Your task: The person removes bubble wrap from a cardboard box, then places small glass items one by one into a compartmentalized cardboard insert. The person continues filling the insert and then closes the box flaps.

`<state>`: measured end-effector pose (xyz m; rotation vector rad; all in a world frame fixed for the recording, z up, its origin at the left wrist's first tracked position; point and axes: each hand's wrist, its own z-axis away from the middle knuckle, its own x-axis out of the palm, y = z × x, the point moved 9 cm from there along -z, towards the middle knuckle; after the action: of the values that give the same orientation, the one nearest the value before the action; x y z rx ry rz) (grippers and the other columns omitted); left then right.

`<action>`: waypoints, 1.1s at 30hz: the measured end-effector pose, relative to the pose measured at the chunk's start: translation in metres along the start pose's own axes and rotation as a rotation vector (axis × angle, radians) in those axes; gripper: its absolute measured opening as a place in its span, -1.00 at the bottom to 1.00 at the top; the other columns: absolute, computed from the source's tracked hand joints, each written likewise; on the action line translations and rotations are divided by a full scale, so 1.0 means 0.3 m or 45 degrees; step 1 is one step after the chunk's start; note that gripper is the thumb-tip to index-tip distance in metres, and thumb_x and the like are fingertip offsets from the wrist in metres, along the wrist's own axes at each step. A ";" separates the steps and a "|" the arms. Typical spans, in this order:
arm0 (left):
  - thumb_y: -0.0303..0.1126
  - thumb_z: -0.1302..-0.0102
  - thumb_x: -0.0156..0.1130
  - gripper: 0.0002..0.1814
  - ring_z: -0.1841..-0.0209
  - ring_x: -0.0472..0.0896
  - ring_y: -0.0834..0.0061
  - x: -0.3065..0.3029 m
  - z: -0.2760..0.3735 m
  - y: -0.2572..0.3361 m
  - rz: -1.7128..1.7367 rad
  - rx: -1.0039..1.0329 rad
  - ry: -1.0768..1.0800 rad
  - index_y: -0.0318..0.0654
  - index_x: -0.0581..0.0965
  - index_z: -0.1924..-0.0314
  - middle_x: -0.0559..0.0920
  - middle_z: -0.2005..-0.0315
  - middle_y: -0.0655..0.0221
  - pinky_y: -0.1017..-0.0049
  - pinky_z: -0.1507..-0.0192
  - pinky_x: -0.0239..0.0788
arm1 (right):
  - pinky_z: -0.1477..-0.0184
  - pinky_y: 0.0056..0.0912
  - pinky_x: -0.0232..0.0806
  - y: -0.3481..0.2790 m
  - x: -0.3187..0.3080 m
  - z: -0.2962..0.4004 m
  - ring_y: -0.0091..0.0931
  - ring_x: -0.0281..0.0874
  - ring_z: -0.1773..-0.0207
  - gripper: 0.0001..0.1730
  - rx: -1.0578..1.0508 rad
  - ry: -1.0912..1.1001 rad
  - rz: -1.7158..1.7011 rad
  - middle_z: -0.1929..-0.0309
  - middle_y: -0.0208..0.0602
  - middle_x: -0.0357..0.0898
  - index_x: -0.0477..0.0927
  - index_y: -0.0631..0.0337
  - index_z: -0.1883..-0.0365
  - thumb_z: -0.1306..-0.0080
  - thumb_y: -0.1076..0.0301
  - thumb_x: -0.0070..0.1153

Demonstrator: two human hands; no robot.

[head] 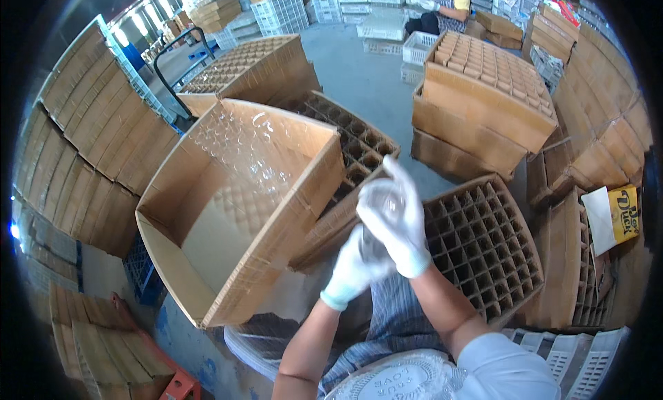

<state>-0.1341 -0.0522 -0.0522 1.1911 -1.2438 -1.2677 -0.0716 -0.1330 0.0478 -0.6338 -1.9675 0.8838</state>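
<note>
Both my hands wear white gloves and are raised in front of my lap. A clear round glass vessel (389, 202) is held between them, partly covered by the fingers and blurred. My right hand (406, 231) wraps its upper part, with one finger pointing up. Lower down, my left hand (353, 273) grips the clear glass from beneath; I cannot tell whether this is one piece or two. To the left, a tilted open carton (274, 234) has rows of clear glassware (248, 146) at its far end and bare cardboard nearer me.
A carton with dividers (481, 250) sits right of my hands; another divided carton (357, 141) lies behind the tilted one. Stacked cartons (471, 115) rise at right and brown boxes (103, 89) at left. A seated person (440, 9) is at the back near white crates (383, 27).
</note>
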 end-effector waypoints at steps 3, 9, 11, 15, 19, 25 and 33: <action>-0.48 -0.03 0.68 -0.19 -0.07 0.62 0.54 0.037 0.025 0.119 -0.001 0.001 0.037 -0.30 0.44 -0.27 0.65 -0.03 0.35 0.43 -0.13 0.50 | 0.07 -0.47 0.53 -0.039 0.000 0.001 -0.49 0.66 0.16 0.09 0.047 -0.256 -0.142 0.15 -0.18 0.64 0.14 0.28 -0.58 -0.15 0.46 0.53; -0.51 -0.09 0.61 -0.27 0.15 0.70 0.57 -0.072 -0.052 -0.070 -0.138 -0.102 0.255 -0.38 0.42 -0.24 0.69 0.09 0.29 0.52 0.18 0.58 | 0.10 -0.46 0.56 0.085 -0.120 -0.061 -0.49 0.67 0.21 -0.05 -0.131 0.347 0.356 0.18 -0.16 0.64 0.14 0.25 -0.58 -0.31 0.50 0.40; -0.58 -0.03 0.60 -0.25 0.22 0.73 0.44 0.033 -0.018 0.066 0.372 -0.143 0.023 -0.36 0.41 -0.22 0.71 0.13 0.22 0.52 0.36 0.57 | 0.00 -0.37 0.60 0.013 -0.050 -0.052 -0.45 0.67 0.14 -0.12 0.034 -0.096 -0.138 0.13 -0.15 0.62 0.18 0.22 -0.56 -0.33 0.54 0.33; -0.50 0.01 0.63 -0.21 0.29 0.73 0.43 0.080 0.012 0.149 0.221 -0.304 -0.274 -0.34 0.45 -0.24 0.72 0.10 0.12 0.55 0.44 0.52 | 0.10 -0.13 0.67 -0.006 -0.117 -0.036 -0.28 0.73 0.17 -0.30 0.004 -0.166 -0.742 0.17 -0.03 0.63 0.21 0.11 -0.55 -0.53 0.23 0.15; -0.27 -0.60 0.03 -0.65 0.43 0.53 0.68 -0.125 -0.081 0.267 -0.206 0.180 0.344 -0.35 0.63 -0.13 0.69 0.33 0.38 0.61 0.36 0.35 | 0.15 0.01 0.74 0.226 -0.383 0.061 -0.12 0.76 -0.07 -0.71 0.522 0.264 -0.519 -0.02 -0.05 0.70 0.58 0.16 0.17 -0.61 0.13 0.01; -0.28 -0.56 0.10 -0.70 0.23 0.67 0.46 -0.287 -0.290 0.425 -0.795 0.447 0.619 -0.26 0.66 -0.08 0.74 0.17 0.26 0.48 0.09 0.48 | 0.03 -0.05 0.67 0.219 -0.906 0.266 -0.23 0.75 -0.10 -0.51 0.602 0.725 -0.105 -0.06 -0.03 0.70 0.56 0.28 -0.12 -0.53 0.01 0.06; -0.29 -0.34 0.19 -0.79 -0.21 0.56 0.13 -0.658 -0.536 0.193 -1.784 0.229 0.425 -0.19 0.67 0.14 0.64 -0.04 0.21 0.25 -0.17 0.48 | -0.15 -0.13 0.48 0.247 -1.296 0.437 -0.21 0.60 -0.17 -0.65 0.741 0.636 2.083 -0.25 -0.29 0.57 0.67 0.10 0.17 -0.32 0.03 0.40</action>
<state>0.0384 0.1340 0.0086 2.4488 -0.1147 -1.7519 0.0157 -0.4068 -0.2541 -1.8673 -0.3379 1.8265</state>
